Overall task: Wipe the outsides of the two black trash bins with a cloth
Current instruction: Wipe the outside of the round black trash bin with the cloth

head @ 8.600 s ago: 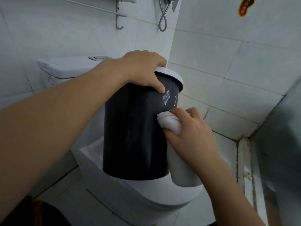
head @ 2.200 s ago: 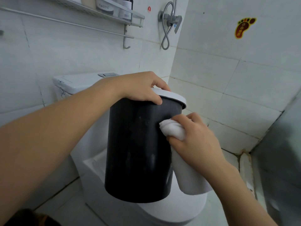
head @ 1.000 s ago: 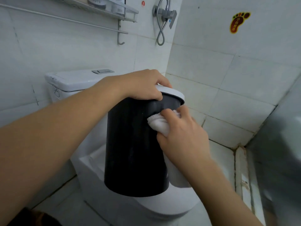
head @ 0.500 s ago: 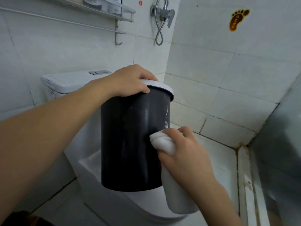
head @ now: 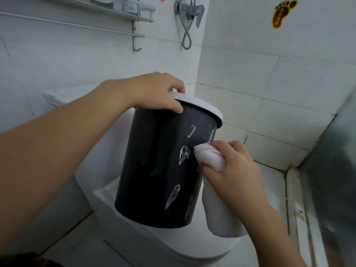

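Nearest to us, our right hand [head: 231, 176] is closed round a bunched white cloth [head: 210, 158], its wadded end pressed against the right side of the black trash bin [head: 158, 170] while the loose tail hangs down beside the bin's lower wall. Just beyond, our left hand [head: 156, 93] grips the bin at its white rim [head: 202, 106], fingers curled over the top edge and thumb on the dark wall below it. The bin is tilted, with its base over the front part of the closed toilet lid [head: 192, 245]; we cannot tell whether it touches the lid or is held just clear. Pale smears [head: 184, 154] mark the wall just beside the cloth and lower down. We judge the bin light, stiff and rather slick, so the rim is the sound place to hold it; the soft cloth needs a firm wad behind the fingers to bear on those marks. Only one bin shows here. Farther back stands the cistern [head: 55, 97], and above it on the tiled wall a towel rail [head: 77, 26] and a shower valve [head: 192, 8].
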